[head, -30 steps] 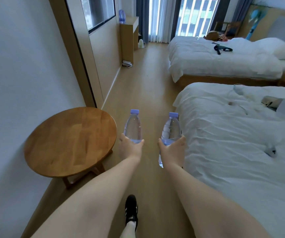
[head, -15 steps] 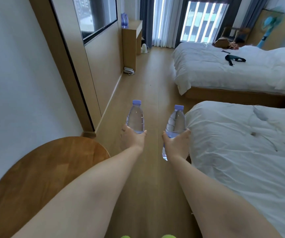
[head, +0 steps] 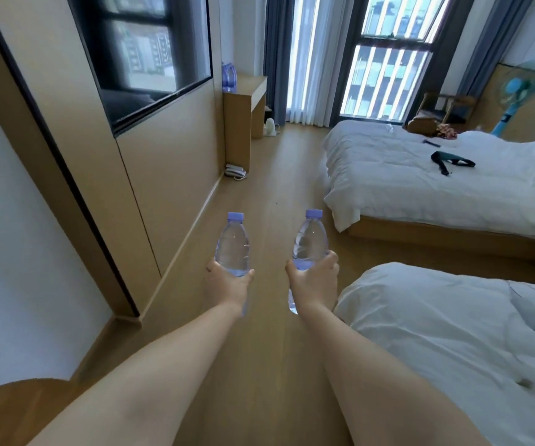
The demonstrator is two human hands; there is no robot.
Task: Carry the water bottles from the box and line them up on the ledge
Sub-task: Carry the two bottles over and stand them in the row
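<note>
From the head view I see my left hand [head: 227, 284] with its grip wrapped round one upright water bottle [head: 232, 249], and my right hand [head: 314, 281] gripping a second water bottle [head: 310, 243], both held out over the wooden floor [head: 279, 188]. More bottles [head: 229, 77] stand on the far ledge [head: 248, 83]; white beds [head: 420, 185] lie right.

Both forearms are bare to the frame's lower edge, no sleeves showing; the left hand [head: 227, 286] and right hand [head: 314, 286] wear nothing.
</note>
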